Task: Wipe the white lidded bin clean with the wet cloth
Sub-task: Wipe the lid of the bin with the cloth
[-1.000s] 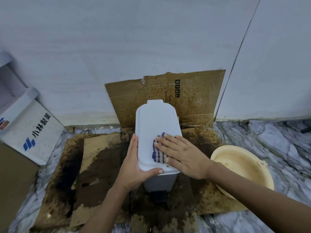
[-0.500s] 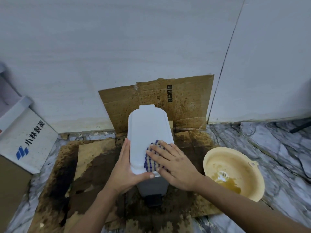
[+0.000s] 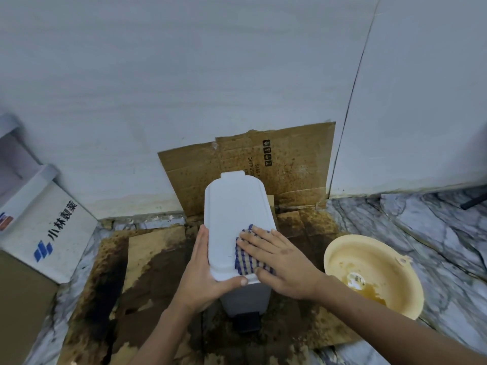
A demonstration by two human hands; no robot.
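Head view: we look down on the bin [image 3: 234,206], which stands upright on stained cardboard [image 3: 147,259] laid over a marbled floor [image 3: 421,233], close to a pale wall [image 3: 184,88]. Its lid is down. Our left hand [image 3: 203,275] steadies the bin at the lid's near left edge: the fingers lie straight along the left side while the thumb curls across the front corner, so the hand clasps the lid. Our right hand [image 3: 284,262] lies flat, fingers straight and spread, pressing the cloth [image 3: 246,259] against the near right part of the lid; it pins the cloth rather than gripping it. The cloth is checked in blue and white, and shows past the fingertips and beneath the palm. A dark pedal [image 3: 247,322] juts from the bin's base towards us. Another sheet of cardboard [image 3: 290,167], spotted with brown, leans upright against the wall just behind the bin. To the right, near the bin but apart from it, a cream basin [image 3: 340,256] sits on the floor with some brownish liquid in it. At far left a white box [image 3: 52,227] with blue print leans by the wall.
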